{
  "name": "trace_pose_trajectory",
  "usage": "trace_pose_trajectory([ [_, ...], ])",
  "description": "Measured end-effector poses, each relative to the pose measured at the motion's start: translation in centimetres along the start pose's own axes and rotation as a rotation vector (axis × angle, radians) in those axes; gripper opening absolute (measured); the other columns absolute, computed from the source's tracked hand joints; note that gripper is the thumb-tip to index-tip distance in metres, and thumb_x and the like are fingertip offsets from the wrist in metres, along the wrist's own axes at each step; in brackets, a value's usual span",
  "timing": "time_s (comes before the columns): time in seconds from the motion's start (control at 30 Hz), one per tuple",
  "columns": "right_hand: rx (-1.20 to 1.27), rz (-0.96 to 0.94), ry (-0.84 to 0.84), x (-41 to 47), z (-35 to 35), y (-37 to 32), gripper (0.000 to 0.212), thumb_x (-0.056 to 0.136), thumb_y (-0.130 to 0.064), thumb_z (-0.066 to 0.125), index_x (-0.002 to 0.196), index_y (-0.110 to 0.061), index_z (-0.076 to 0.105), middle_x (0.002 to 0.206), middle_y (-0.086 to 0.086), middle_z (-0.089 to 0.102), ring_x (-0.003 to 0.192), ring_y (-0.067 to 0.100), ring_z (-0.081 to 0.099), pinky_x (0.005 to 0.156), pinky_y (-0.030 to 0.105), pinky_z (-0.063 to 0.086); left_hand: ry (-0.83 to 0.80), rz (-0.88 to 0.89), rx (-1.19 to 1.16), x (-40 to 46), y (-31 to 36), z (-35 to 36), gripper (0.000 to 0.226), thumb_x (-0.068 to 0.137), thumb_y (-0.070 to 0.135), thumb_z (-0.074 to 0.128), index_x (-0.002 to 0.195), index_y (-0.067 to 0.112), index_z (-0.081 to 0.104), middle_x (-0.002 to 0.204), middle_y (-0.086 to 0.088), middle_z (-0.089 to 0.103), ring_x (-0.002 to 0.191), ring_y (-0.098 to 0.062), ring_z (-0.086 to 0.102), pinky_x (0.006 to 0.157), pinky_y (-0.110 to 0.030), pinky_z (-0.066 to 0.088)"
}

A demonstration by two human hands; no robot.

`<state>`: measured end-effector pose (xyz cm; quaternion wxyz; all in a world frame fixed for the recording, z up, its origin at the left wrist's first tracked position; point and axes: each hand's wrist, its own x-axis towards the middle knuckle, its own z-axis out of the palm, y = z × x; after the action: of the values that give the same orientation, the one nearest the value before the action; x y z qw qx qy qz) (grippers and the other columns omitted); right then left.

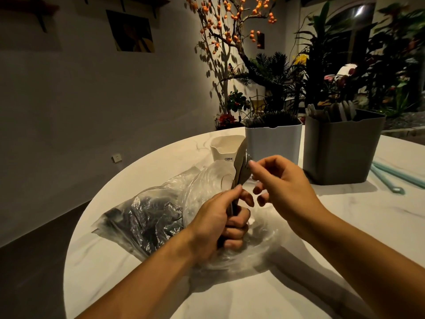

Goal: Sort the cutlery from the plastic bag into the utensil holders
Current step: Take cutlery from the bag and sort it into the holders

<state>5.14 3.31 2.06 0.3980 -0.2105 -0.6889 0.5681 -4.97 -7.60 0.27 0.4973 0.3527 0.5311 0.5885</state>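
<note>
Cutlery [240,164] stands upright in my left hand [220,219], a small bundle of grey pieces gripped by the handles, fingers curled tight round them, thumb laid up along the shafts. My right hand [282,180] is beside the tops; thumb and forefinger pinch one piece at its head, the other fingers loosely curled. Both hands hang over the clear plastic bag [161,215], which lies crumpled on the marble table [368,238] near its left rim, more dark cutlery showing through it.

Toward the far edge stand three holders: a small cream holder [224,147] just behind the bundle, a white holder [273,141] packed with dark cutlery beside it, and a grey holder [340,150] with pale handles at the right, close beside the white one. Pale green straws [395,178] lie right of the grey holder near the right edge. The near part of the table, between my forearms, is bare marble; the round left rim drops to dark floor.
</note>
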Motion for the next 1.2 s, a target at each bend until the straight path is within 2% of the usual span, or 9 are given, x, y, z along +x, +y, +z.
trace_pose_trajectory([
  [0.13,-0.111,-0.007,-0.024,0.0,0.1,-0.2,0.028,0.086,-0.036,0.069,0.107,-0.019,0.062,0.091,0.001,0.067,0.064,0.011,0.067,0.050,0.018,0.050,-0.042,-0.017,0.073,-0.3,-0.2,0.1,0.041,0.101,0.048,0.037,0.082,0.019,0.059,0.062,-0.002,0.031,0.054,-0.017,0.014,0.050,-0.029,0.014],
  [0.27,0.004,0.041,-0.062,-0.1,-0.4,-0.6,0.010,0.096,-0.017,0.059,0.098,-0.020,0.068,0.089,0.004,0.069,0.061,0.005,0.066,0.047,0.012,0.045,-0.035,0.046,0.094,0.1,-0.5,-0.1,0.052,0.103,0.052,0.034,0.094,0.006,0.057,0.066,-0.005,0.045,0.048,-0.013,0.032,0.046,-0.027,0.030],
  [0.43,0.009,0.042,-0.125,0.0,-1.1,-0.1,0.025,0.099,-0.011,0.051,0.097,-0.028,0.069,0.091,0.002,0.073,0.081,0.019,0.065,0.061,0.021,0.051,-0.024,0.088,0.119,0.1,-0.4,-0.2,0.045,0.106,0.042,0.034,0.108,0.003,0.057,0.067,-0.006,0.049,0.048,-0.014,0.033,0.044,-0.026,0.033],
  [0.63,0.151,0.086,-0.217,0.3,-1.9,-0.2,0.025,0.095,-0.007,0.055,0.096,-0.027,0.070,0.089,0.002,0.076,0.072,0.015,0.065,0.065,0.022,0.055,-0.037,0.094,0.108,-0.1,0.0,-0.2,0.042,0.106,0.039,0.036,0.095,0.013,0.067,0.068,-0.008,0.055,0.047,-0.013,0.037,0.044,-0.025,0.033],
  [0.77,0.100,0.044,-0.195,0.5,-1.6,0.0,0.012,0.086,-0.026,0.064,0.096,-0.027,0.071,0.091,-0.002,0.075,0.082,0.018,0.068,0.069,0.024,0.056,0.038,0.124,0.235,0.2,-0.2,-0.3,0.041,0.107,0.040,0.035,0.101,0.013,0.066,0.073,-0.005,0.058,0.054,-0.014,0.046,0.047,-0.024,0.037],
  [0.83,0.067,0.017,-0.145,0.5,-1.1,0.0,0.024,0.076,-0.038,0.069,0.095,-0.024,0.072,0.085,-0.006,0.074,0.076,0.014,0.068,0.065,0.022,0.055,0.041,0.137,0.240,0.3,-0.4,0.0,0.037,0.107,0.037,0.036,0.101,0.013,0.064,0.069,-0.002,0.053,0.051,-0.012,0.041,0.046,-0.022,0.033],
  [0.97,-0.003,-0.007,-0.069,0.6,-0.8,0.0,0.013,0.082,-0.028,0.073,0.092,-0.021,0.072,0.078,-0.008,0.072,0.070,0.008,0.067,0.056,0.016,0.050,0.037,0.114,0.192,0.5,-0.5,0.6,0.037,0.106,0.039,0.035,0.103,0.012,0.061,0.065,0.000,0.045,0.051,-0.010,0.034,0.047,-0.021,0.027],
  [1.07,0.030,0.025,-0.100,0.8,-1.4,0.1,0.016,0.085,-0.019,0.072,0.100,-0.022,0.070,0.089,-0.004,0.075,0.082,0.011,0.070,0.067,0.022,0.053,0.058,0.082,0.107,0.5,-0.4,0.4,0.045,0.106,0.045,0.035,0.118,0.008,0.058,0.069,-0.002,0.052,0.054,-0.011,0.041,0.049,-0.024,0.032],
  [1.2,0.040,0.054,-0.122,1.1,-1.7,0.5,0.027,0.089,-0.011,0.067,0.114,-0.021,0.065,0.101,0.000,0.074,0.096,0.020,0.069,0.087,0.035,0.057,0.090,0.126,0.163,0.7,-0.5,0.4,0.037,0.107,0.038,0.036,0.103,0.011,0.060,0.069,-0.002,0.053,0.055,-0.011,0.044,0.048,-0.022,0.035],
])
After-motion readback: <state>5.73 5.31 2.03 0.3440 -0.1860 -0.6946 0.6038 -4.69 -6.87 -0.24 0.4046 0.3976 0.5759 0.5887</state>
